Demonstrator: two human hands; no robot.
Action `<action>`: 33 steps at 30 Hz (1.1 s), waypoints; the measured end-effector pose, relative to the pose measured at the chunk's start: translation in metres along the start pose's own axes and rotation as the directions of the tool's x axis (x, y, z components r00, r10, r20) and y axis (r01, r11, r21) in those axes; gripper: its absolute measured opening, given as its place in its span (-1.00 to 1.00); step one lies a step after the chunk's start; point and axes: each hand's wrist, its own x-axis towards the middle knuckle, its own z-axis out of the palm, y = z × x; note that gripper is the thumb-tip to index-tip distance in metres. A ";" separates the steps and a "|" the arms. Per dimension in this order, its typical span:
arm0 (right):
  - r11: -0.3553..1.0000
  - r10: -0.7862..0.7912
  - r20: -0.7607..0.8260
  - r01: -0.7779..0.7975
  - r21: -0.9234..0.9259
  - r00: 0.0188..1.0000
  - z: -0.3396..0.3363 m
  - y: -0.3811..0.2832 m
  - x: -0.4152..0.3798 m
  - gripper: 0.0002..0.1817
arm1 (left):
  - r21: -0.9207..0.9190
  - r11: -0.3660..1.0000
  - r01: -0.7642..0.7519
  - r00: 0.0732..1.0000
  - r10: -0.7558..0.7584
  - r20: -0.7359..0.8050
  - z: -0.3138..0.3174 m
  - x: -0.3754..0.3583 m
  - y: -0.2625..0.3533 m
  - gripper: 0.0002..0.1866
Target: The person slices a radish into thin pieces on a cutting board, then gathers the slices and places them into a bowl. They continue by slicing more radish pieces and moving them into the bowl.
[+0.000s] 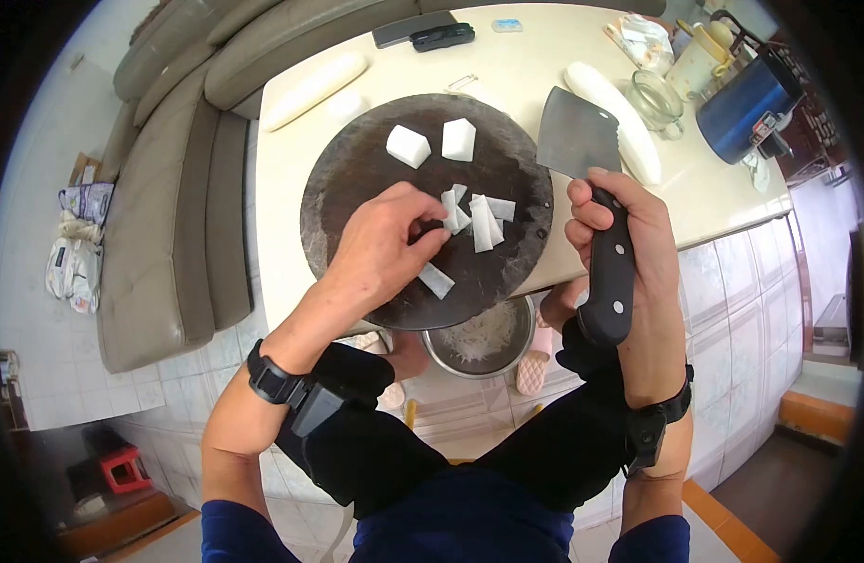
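A round dark cutting board (357, 169) lies on a cream table. On it are two white radish blocks (408, 145) (458, 139) at the back and several thin white slices (481, 218) in the middle. My left hand (385, 249) rests over the board with its fingertips pinching the slices. One loose slice (436, 280) lies just below that hand. My right hand (619, 235) grips the black handle of a cleaver (577, 136), whose blade is raised over the board's right edge.
Whole white radishes (314, 89) (612, 117) lie on the table (507, 70), with a glass jar (657, 101), a blue kettle (746, 103), a black case (441, 36). A metal bowl of shreds (481, 340) sits on the floor below. A sofa (169, 188) stands left.
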 end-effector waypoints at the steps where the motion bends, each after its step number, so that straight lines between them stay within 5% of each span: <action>1: 1.000 0.000 0.001 0.000 0.000 1.000 0.001 0.000 -0.001 -0.89 | 0.002 0.996 -0.088 0.996 0.088 -0.017 0.005 0.004 -0.001 -0.78; 6: 0.999 0.016 0.028 -0.017 0.036 0.999 -0.001 -0.002 -0.004 -0.88 | 0.092 0.962 -0.256 0.966 0.257 -0.003 0.023 0.010 0.014 -0.70; 9: 1.000 -0.005 0.010 0.005 0.017 1.000 -0.003 -0.005 -0.006 -0.88 | 0.343 0.871 -0.351 0.916 0.396 -0.068 0.031 0.014 0.022 -0.71; 16: 0.998 -0.024 0.012 0.023 0.051 1.000 -0.007 -0.014 -0.012 -0.87 | 0.431 0.833 -0.346 0.908 0.414 -0.071 0.037 0.028 0.011 -0.84; 19: 0.997 -0.050 0.000 0.050 0.054 0.999 -0.009 -0.016 -0.013 -0.87 | 0.289 0.918 -0.271 0.932 0.325 -0.158 0.028 0.033 0.007 -0.86; 22: 0.996 -0.054 -0.004 0.054 0.071 0.999 -0.010 -0.016 -0.013 -0.88 | 0.047 0.998 -0.035 0.990 0.041 -0.134 0.019 0.036 0.006 -0.87; 26: 0.997 -0.049 -0.014 0.050 0.066 0.999 -0.010 -0.015 -0.012 -0.89 | 0.232 0.952 -0.200 0.913 0.267 -0.308 0.023 0.035 0.001 -0.84; 28: 0.997 -0.048 -0.018 0.049 0.064 0.999 -0.010 -0.015 -0.012 -0.89 | 0.274 0.917 -0.290 0.943 0.323 -0.084 0.018 0.031 0.007 -0.81; 33: 0.996 -0.033 0.009 0.032 0.079 0.999 -0.012 -0.013 -0.009 -0.89 | 0.364 0.879 -0.308 0.943 0.333 -0.007 0.029 0.021 0.017 -0.82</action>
